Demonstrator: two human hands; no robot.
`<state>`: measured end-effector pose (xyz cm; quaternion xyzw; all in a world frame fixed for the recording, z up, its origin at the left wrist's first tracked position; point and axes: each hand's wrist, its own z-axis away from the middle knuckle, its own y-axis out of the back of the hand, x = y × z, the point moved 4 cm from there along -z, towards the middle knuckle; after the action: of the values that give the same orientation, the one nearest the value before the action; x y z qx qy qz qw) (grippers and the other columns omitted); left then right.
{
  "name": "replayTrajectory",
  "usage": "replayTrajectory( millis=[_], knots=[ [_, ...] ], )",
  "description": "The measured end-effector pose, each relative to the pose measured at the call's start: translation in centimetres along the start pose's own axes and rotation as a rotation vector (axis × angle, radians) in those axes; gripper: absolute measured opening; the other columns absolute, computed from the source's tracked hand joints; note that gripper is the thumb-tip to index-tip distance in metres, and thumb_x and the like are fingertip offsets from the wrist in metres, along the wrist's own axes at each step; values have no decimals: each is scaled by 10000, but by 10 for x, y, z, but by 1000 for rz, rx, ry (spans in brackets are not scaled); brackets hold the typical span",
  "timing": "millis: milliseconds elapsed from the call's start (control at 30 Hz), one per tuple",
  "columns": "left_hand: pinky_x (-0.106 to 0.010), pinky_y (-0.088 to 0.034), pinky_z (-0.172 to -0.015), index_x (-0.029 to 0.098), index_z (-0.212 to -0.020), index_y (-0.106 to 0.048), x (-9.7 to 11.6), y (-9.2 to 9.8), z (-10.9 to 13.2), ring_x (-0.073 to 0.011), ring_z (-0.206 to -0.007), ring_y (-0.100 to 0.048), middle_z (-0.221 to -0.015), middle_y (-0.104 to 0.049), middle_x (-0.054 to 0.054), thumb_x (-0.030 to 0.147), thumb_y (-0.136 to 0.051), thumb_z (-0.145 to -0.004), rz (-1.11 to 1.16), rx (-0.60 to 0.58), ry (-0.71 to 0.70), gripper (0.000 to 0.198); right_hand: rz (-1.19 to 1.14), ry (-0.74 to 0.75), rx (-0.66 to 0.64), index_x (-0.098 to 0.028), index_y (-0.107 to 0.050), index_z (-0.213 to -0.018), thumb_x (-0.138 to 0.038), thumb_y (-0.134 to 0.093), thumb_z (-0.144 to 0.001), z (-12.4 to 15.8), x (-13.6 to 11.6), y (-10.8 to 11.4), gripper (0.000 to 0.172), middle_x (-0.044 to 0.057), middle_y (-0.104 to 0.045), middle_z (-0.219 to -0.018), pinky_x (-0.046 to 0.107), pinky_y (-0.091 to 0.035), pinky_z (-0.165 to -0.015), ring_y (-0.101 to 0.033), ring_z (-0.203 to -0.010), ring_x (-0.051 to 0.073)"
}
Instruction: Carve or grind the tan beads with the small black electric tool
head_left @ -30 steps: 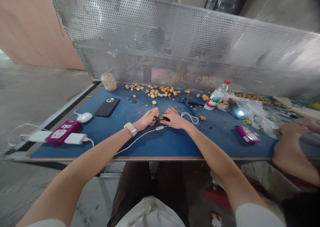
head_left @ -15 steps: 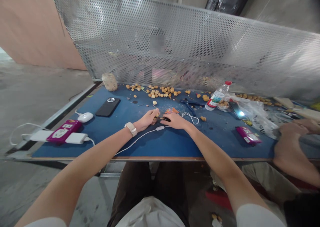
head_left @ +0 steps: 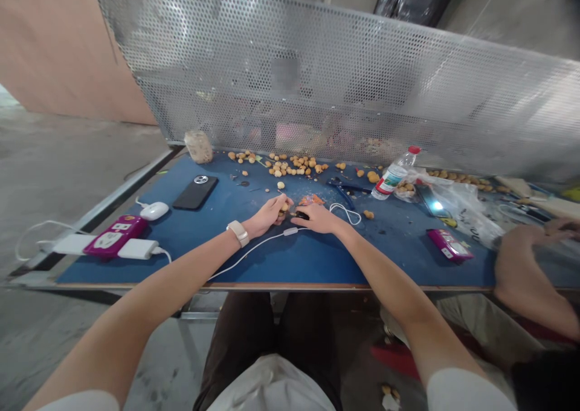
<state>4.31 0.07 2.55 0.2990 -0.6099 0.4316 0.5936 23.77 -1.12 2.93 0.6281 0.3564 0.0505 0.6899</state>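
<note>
My left hand (head_left: 270, 213), with a pale band on its wrist, is closed round a small tan bead (head_left: 284, 207) near the middle of the blue table (head_left: 281, 266). Just right of it, my right hand (head_left: 317, 219) is closed on a dark tool (head_left: 301, 215), mostly covered by the fingers. A small gap separates the two hands. Orange bits (head_left: 312, 199) lie just behind my right hand. One pale bead (head_left: 280, 185) sits behind my left hand, and a white cable (head_left: 254, 246) runs in front of both.
Many tan beads (head_left: 299, 163) lie along the perforated metal screen (head_left: 317, 84). Blue-handled pliers (head_left: 347, 193) and a bottle (head_left: 394, 175) stand or lie right. A black phone (head_left: 196, 193) and purple device (head_left: 115, 237) are left. Another person's arm (head_left: 525, 266) reaches in at far right.
My left hand has turned slightly, with the bead a little more visible. My right hand has barely moved. The other person's hands have shifted slightly at the far right.
</note>
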Motion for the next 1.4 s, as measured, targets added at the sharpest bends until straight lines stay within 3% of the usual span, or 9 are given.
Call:
replayTrajectory(
  millis=[300,600,1100,1267,1400],
  knots=[
    [-164,-237,-476,178,-971,-656,-1,1,-1,-52,-509,-339,-736,-471,73,607,-793,-1140,83,-46,46,481,8,4,-2,-205,-745,-1057,-638,-625,-1239,0,0,0,485,77,-775,-963,332,-371,-801,-655,-869,230],
    [-168,-245,-470,189,-962,-629,6,-2,2,-48,-501,-322,-763,-508,64,586,-819,-1133,192,10,97,472,24,-7,-19,-204,-725,-1062,-609,-613,-1237,-1,4,-1,455,69,-744,-954,334,-356,-801,-631,-879,232],
    [-169,-242,-479,182,-885,-627,9,-4,3,-51,-507,-307,-710,-452,69,683,-784,-1142,133,-20,70,585,41,-12,1,-207,-752,-1097,-605,-615,-1239,0,1,0,444,89,-758,-977,347,-377,-822,-661,-910,261],
    [-173,-264,-484,198,-870,-600,5,0,-1,-63,-505,-345,-680,-440,72,641,-793,-1146,132,33,72,557,25,-25,-4,-208,-746,-1102,-618,-610,-1240,0,3,1,454,93,-771,-1014,350,-390,-829,-667,-921,260],
    [-185,-282,-499,206,-870,-587,1,5,-5,-72,-517,-386,-680,-449,71,520,-794,-1148,77,57,34,468,26,-8,11,-202,-755,-1106,-626,-602,-1242,2,8,5,471,114,-795,-1063,390,-464,-939,-698,-957,283]
  ],
)
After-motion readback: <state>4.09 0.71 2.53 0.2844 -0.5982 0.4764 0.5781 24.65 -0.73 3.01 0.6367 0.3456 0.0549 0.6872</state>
